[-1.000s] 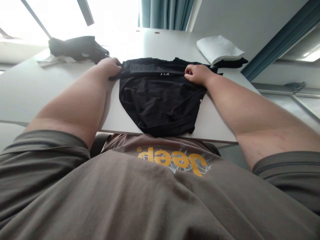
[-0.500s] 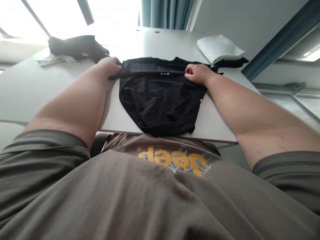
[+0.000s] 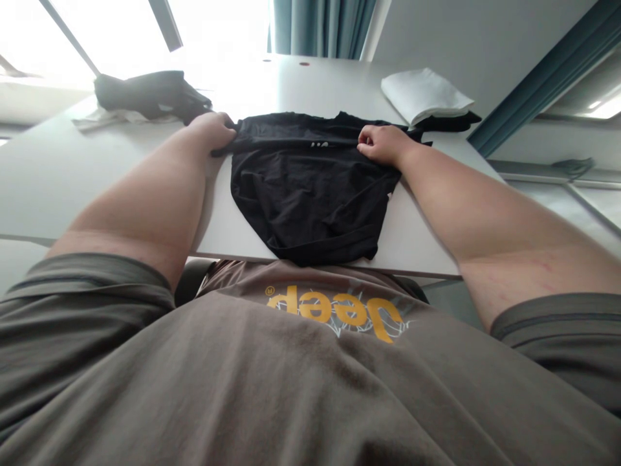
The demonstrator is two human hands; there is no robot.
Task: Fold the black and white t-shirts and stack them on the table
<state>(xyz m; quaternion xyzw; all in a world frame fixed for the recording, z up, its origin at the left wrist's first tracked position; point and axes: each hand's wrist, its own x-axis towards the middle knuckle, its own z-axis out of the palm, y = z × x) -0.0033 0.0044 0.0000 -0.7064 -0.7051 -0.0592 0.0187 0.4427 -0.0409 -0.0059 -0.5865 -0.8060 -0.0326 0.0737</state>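
Note:
A black garment (image 3: 305, 188) lies spread on the white table (image 3: 58, 175) in front of me, its near end reaching the table's front edge. My left hand (image 3: 213, 129) is closed on the garment's far left corner. My right hand (image 3: 383, 142) is closed in a pinch on the far right part of the same folded top edge. Both forearms stretch over the table on either side of the cloth.
A heap of dark clothes (image 3: 150, 94) lies at the far left of the table. A folded white cloth (image 3: 424, 94) rests on something dark at the far right. Teal curtains (image 3: 320, 26) hang behind. My brown shirt fills the foreground.

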